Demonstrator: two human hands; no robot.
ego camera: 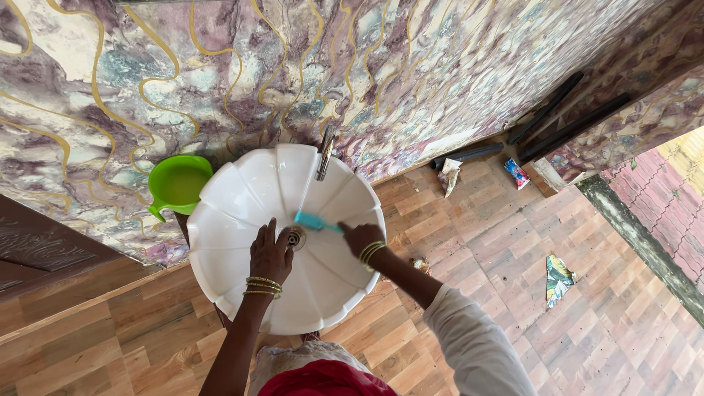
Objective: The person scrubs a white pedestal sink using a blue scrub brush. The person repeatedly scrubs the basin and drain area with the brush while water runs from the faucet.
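A white fluted wash basin (227,220) stands against a marbled wall, with a metal tap (324,152) at its back and a drain (295,237) in the middle. My right hand (361,237) grips a teal brush (315,222), its head lying in the bowl just beside the drain. My left hand (270,254) rests flat inside the bowl, fingers spread, touching the surface left of the drain. Gold bangles sit on both wrists.
A green plastic jug (179,185) sits at the basin's left edge by the wall. Dark pipes (546,110) lean in the far corner. Scraps of wrapper (559,279) lie on the wood-pattern floor. A red tiled strip runs at the far right.
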